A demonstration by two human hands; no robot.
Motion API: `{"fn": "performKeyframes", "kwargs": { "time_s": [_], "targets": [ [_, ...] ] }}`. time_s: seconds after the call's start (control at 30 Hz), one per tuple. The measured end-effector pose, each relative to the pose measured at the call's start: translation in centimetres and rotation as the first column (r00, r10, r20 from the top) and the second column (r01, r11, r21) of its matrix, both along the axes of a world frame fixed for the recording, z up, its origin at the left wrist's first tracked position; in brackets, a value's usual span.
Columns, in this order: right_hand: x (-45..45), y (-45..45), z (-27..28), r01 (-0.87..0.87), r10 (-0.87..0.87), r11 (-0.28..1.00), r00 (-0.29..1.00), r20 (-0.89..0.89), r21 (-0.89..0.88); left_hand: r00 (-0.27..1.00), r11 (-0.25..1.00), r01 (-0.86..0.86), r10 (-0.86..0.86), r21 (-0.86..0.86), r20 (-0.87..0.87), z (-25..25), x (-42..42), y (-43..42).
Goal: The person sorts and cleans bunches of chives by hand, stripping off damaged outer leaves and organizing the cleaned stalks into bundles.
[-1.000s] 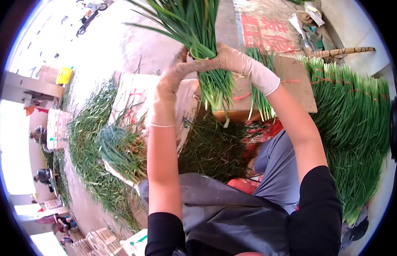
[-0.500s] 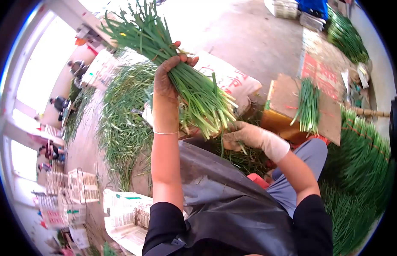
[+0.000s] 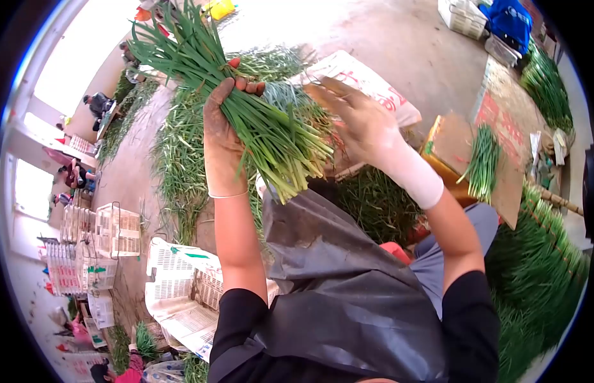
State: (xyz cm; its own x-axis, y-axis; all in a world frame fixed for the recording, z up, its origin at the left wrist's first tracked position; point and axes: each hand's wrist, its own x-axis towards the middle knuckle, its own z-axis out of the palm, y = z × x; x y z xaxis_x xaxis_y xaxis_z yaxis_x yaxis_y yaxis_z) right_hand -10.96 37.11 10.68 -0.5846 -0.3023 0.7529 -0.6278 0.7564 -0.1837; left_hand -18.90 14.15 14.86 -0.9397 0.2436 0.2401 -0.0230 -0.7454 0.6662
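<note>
Currently, my left hand clamps the bunch of green stalks before my apron; my right hand, fingers extended, is just beside it.
Surroundings: loose leaves beyond; white sack partly behind my right hand; smaller bundle on cardboard; slotted crate near my left elbow, contents unclear.

left hand was curled tight at eleven o'clock, right hand was outstretched at one, left forearm pointed toward twelve
</note>
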Motion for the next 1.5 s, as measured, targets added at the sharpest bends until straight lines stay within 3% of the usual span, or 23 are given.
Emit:
{"fn": "performKeyframes", "kwargs": {
  "time_s": [0.03, 0.1, 0.2, 0.33, 0.37, 0.4, 0.43, 0.47, 0.5, 0.53, 0.63, 0.77, 0.87, 1.03, 1.1, 1.17, 1.2, 1.23, 1.27, 1.33, 1.4, 1.43, 1.5],
  "targets": [
    [-0.8, -1.1, 0.2, 0.011, -0.011, 1.0, 1.0, 0.015, -0.001, 1.0, 1.0, 0.012, -0.012, -0.004, 0.028, -0.2, 0.4, 0.7],
    [-1.8, -2.5, 0.5, -0.004, -0.023, 0.928, 0.997, 0.068, 0.373, 0.999, 0.999, 0.022, -0.02, -0.043, 0.05, -0.8, 0.4, 1.3],
    [-0.5, -0.3, -1.5, -0.07, -0.061, 0.851, 0.971, 0.229, 0.52, 0.998, 0.982, -0.055, 0.05, -0.18, -0.032, -1.9, -0.3, 0.8],
    [1.5, 6.4, -13.0, -0.152, 0.006, 0.95, 0.881, 0.474, 0.272, 0.975, 0.965, -0.188, 0.162, -0.18, -0.152, -1.7, -1.0, -1.6],
    [1.3, 8.2, -16.4, -0.218, -0.236, 0.823, 0.71, 0.664, 0.525, 0.981, 0.977, -0.186, 0.178, -0.108, -0.08, -1.5, -1.2, -1.9],
    [3.1, 7.0, -16.6, -0.064, -0.576, 0.584, 0.669, 0.469, 0.809, 0.983, 0.982, -0.181, 0.182, -0.045, 0.0, -1.4, -1.1, -2.3],
    [3.8, 8.6, -15.4, -0.128, -0.467, 0.707, 0.654, 0.595, 0.696, 0.982, 0.985, -0.173, 0.171, 0.015, 0.079, -1.3, -1.2, -2.4],
    [3.4, 7.4, -13.6, -0.005, -0.219, 0.933, 0.786, 0.578, 0.361, 0.986, 0.987, -0.157, 0.156, 0.013, 0.063, -1.5, -1.3, -2.4],
    [3.7, 6.0, -12.3, 0.038, -0.008, 0.998, 0.893, 0.451, -0.057, 0.986, 0.989, -0.147, 0.147, 0.006, 0.076, -1.9, -1.2, -2.1],
    [4.3, 4.3, -9.2, 0.031, 0.023, 0.992, 0.905, 0.425, -0.12, 0.995, 0.995, -0.092, 0.09, 0.046, 0.05, -2.4, -1.0, -1.6],
    [5.1, -0.5, -1.7, 0.088, -0.087, 0.996, 0.979, 0.186, 0.005, 0.999, 0.997, -0.031, 0.031, 0.074, 0.008, -2.9, -0.8, 0.0],
    [3.0, -1.9, -3.7, 0.133, -0.162, 0.98, 0.964, 0.21, 0.148, 0.999, 0.991, 0.038, -0.037, 0.127, -0.013, -3.6, -0.3, 1.4],
    [3.2, -0.3, -3.6, -0.057, 0.148, 0.952, 0.946, 0.289, -0.3, 0.999, 0.994, 0.05, -0.049, 0.097, -0.018, -4.1, 0.0, 1.4],
    [3.4, 6.5, -13.2, -0.013, 0.295, 0.927, 0.645, 0.705, -0.375, 1.0, 0.988, 0.021, -0.018, 0.151, -0.021, -4.4, -0.7, -0.7],
    [3.1, 8.9, -19.7, 0.056, -0.343, 0.937, 0.351, 0.871, 0.346, 0.999, 0.983, -0.02, 0.028, 0.182, -0.043, -4.6, -0.7, -1.6],
    [4.4, 9.4, -21.9, -0.24, -0.768, 0.588, 0.136, 0.626, 0.773, 0.998, 0.979, -0.001, 0.014, 0.204, -0.06, -4.4, -1.1, -2.4],
    [4.4, 8.9, -19.4, -0.041, -0.522, 0.845, 0.162, 0.838, 0.534, 0.999, 0.958, 0.029, -0.018, 0.284, -0.044, -4.3, -1.2, -2.6],
    [4.4, 8.4, -19.3, 0.133, -0.111, 0.989, 0.441, 0.891, 0.057, 0.998, 0.931, 0.056, -0.051, 0.36, -0.022, -4.4, -1.1, -2.7],
    [4.0, 6.4, -16.0, 0.055, 0.24, 0.944, 0.559, 0.794, -0.325, 0.997, 0.925, 0.069, -0.052, 0.374, -0.056, -4.4, -1.1, -2.2],
    [3.3, 2.7, -10.1, -0.137, 0.629, 0.737, 0.497, 0.598, -0.662, 0.998, 0.927, 0.06, -0.044, 0.37, -0.051, -5.0, -1.8, -1.8],
    [2.4, -0.1, -7.3, -0.094, 0.713, 0.687, 0.278, 0.643, -0.721, 0.997, 0.896, 0.082, -0.072, 0.436, -0.041, -5.3, -1.9, -0.6],
    [1.4, -1.9, -9.3, -0.116, 0.692, 0.706, 0.326, 0.644, -0.699, 0.996, 0.896, 0.085, -0.073, 0.435, -0.044, -5.3, -1.8, -0.2],
    [1.2, -3.4, -9.6, -0.417, 0.635, 0.743, 0.686, 0.355, -0.523, 0.992, 0.896, 0.125, -0.111, 0.426, -0.059, -5.0, -2.0, 0.1]
  ]
}}
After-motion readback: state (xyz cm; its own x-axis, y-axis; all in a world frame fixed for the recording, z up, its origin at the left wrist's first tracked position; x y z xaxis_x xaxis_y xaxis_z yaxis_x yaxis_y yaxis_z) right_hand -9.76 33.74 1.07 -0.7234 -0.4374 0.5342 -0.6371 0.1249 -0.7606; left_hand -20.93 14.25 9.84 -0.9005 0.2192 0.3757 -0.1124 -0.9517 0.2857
